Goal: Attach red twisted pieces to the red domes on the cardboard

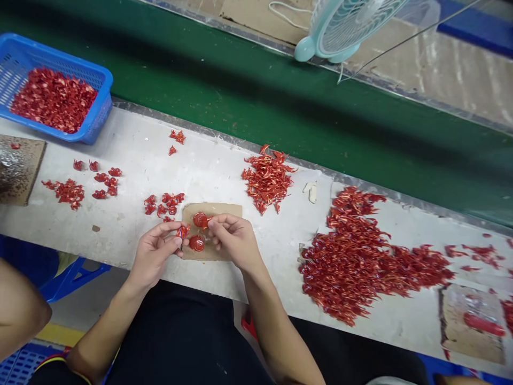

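Note:
My left hand [155,252] pinches a small red petal-like piece [183,231] between thumb and fingers. My right hand [234,239] is closed on a round red piece [200,219] just above a brown cardboard scrap [228,209] on the white bench. A second round red piece [196,243] sits between my two hands, and I cannot tell which hand holds it. Both hands meet over the cardboard, at the bench's near edge.
A large heap of red pieces [360,256] lies to the right, a smaller heap [267,179] behind my hands, small clusters [164,204] to the left. A blue basket [52,88] of red pieces stands at far left. A pale fan [340,27] sits beyond the green strip [256,91]. Another person's arm [18,310] is at lower left.

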`<action>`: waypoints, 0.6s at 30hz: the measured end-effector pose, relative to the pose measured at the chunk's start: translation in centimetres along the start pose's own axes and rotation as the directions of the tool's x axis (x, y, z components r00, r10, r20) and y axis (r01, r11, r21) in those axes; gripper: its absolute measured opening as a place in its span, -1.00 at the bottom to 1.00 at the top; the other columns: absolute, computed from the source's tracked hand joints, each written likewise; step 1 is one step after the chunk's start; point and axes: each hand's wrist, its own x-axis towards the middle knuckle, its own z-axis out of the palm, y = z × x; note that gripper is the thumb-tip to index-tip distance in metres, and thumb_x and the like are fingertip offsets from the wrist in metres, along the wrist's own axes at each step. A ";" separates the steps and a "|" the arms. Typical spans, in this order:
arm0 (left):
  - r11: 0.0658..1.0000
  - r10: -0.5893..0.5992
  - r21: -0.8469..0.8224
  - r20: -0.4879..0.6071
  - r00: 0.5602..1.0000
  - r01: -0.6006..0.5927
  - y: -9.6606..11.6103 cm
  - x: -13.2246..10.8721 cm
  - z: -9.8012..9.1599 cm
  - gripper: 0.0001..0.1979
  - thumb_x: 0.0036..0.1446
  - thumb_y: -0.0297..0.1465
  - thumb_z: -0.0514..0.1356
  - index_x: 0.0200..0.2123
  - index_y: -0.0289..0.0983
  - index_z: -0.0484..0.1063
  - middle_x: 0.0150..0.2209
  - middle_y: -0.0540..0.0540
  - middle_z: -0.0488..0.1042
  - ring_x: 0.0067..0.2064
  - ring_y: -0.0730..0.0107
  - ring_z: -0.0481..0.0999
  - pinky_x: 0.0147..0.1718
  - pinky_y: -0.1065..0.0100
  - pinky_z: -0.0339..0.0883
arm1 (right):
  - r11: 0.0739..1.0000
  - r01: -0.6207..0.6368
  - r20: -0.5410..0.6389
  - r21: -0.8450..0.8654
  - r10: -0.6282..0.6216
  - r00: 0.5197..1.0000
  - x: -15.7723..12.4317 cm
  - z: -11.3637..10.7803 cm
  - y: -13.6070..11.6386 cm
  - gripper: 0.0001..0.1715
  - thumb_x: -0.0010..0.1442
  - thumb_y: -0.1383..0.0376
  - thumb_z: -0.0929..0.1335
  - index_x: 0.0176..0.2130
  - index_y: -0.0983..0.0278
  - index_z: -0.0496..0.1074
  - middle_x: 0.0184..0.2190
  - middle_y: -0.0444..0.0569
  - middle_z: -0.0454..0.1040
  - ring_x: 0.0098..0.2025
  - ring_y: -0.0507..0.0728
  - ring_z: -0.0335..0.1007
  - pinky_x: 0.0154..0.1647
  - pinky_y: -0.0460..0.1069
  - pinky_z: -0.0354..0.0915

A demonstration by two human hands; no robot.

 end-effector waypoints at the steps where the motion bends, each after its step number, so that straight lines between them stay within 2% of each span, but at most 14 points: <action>1: 1.000 0.000 0.000 -0.001 1.000 0.000 -0.1 0.1 0.1 -0.73 0.05 -0.37 0.46 -0.14 -0.21 0.63 -0.01 -0.15 0.63 -0.27 0.41 0.63 -0.42 0.48 0.51 | 0.999 -0.008 0.022 0.044 0.007 1.000 -0.3 0.1 -0.1 -0.57 0.05 -0.02 0.55 -0.40 0.27 0.51 -0.60 -0.17 0.45 -0.65 -0.05 0.23 -0.68 -0.14 0.23; 4: 0.999 0.024 0.023 0.012 1.000 -0.024 -0.4 0.2 0.5 -0.74 0.05 -0.38 0.46 -0.15 -0.20 0.63 -0.04 -0.13 0.64 -0.24 0.41 0.61 -0.38 0.47 0.52 | 0.983 -0.051 0.086 0.174 0.036 0.996 -1.2 0.3 -0.3 -0.61 0.06 0.02 0.56 -0.43 0.25 0.48 -0.61 -0.20 0.44 -0.67 -0.06 0.19 -0.70 -0.15 0.21; 7: 0.995 0.067 0.077 0.025 0.997 -0.069 -0.8 0.2 0.9 -0.73 0.03 -0.39 0.47 -0.15 -0.22 0.64 -0.06 -0.13 0.65 -0.19 0.38 0.61 -0.27 0.42 0.54 | 0.973 -0.061 0.109 0.222 0.037 0.993 -1.9 0.6 -0.1 -0.64 0.09 0.04 0.55 -0.41 0.24 0.48 -0.60 -0.21 0.43 -0.67 -0.06 0.20 -0.70 -0.15 0.23; 11: 0.987 0.097 0.123 0.055 0.994 -0.103 -0.8 0.0 1.6 -0.75 0.04 -0.39 0.46 -0.16 -0.21 0.64 -0.06 -0.14 0.64 -0.15 0.33 0.63 -0.14 0.33 0.56 | 0.985 0.003 0.089 0.170 -0.018 0.996 -2.4 0.9 0.1 -0.68 0.14 0.07 0.54 -0.37 0.25 0.51 -0.56 -0.19 0.47 -0.63 -0.05 0.27 -0.64 -0.14 0.29; 18: 0.977 0.141 0.156 0.054 0.989 -0.148 -0.5 -0.4 2.4 -0.79 0.03 -0.38 0.46 -0.21 -0.22 0.65 -0.07 -0.14 0.64 -0.13 0.29 0.65 -0.08 0.27 0.57 | 0.993 0.095 0.028 0.064 -0.097 0.995 -2.9 1.1 -0.1 -0.70 0.17 0.07 0.52 -0.29 0.24 0.55 -0.52 -0.16 0.50 -0.58 -0.03 0.30 -0.59 -0.12 0.33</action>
